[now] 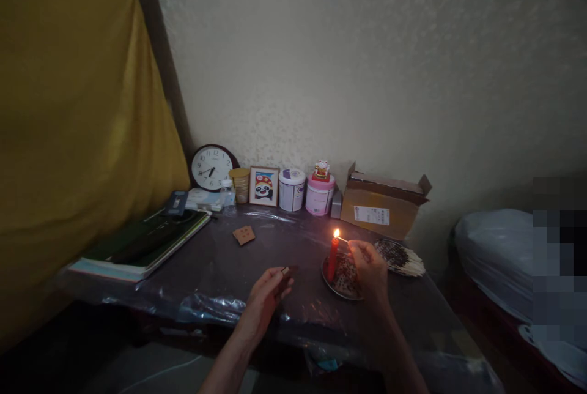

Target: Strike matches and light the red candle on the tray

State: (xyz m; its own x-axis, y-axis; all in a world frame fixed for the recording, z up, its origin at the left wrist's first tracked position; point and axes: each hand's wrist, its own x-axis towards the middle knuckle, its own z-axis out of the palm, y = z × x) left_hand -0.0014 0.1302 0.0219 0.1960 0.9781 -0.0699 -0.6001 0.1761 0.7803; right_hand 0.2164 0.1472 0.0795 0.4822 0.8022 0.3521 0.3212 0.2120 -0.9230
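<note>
A red candle (pixel 332 257) stands upright and burning on a small round dish (pixel 331 284) on the dark, plastic-covered table (pixel 215 271). My right hand (pixel 369 265) is pinched on a thin match or stick (pixel 343 240) whose tip is at the flame. My left hand (pixel 268 293) hovers over the table to the left of the dish, fingers closed round a small box (pixel 288 272), probably a matchbox.
A bundle of thin sticks (pixel 401 257) lies right of the dish. Along the wall stand a cardboard box (pixel 383 205), pink tin (pixel 320 193), white tin (pixel 291 189), framed panda picture (pixel 264 186) and clock (pixel 211 167). Books (pixel 147 244) lie left, beside a yellow curtain (pixel 68 137).
</note>
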